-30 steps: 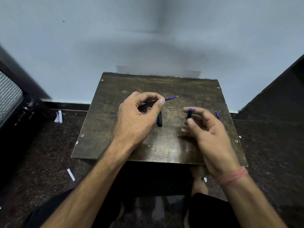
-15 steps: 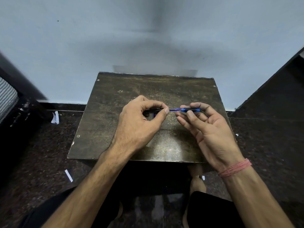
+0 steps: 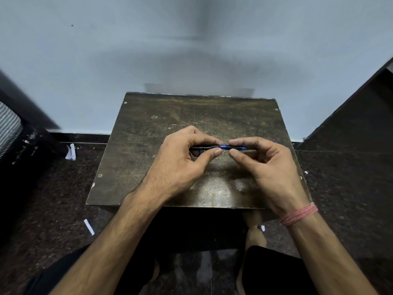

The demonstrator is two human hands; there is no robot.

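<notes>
Above the table, the pen has drawn together.

Bare tabletop open at 12 o'clock of the pen, wall closing beyond it, dark panel flanking 3 o'clock, floor with paper scraps at 9 o'clock.

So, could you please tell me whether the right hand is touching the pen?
Touching. The head view shows the right hand pinching the pen at its blue-ringed front end between thumb and forefinger, while the left hand grips the black barrel.
</notes>
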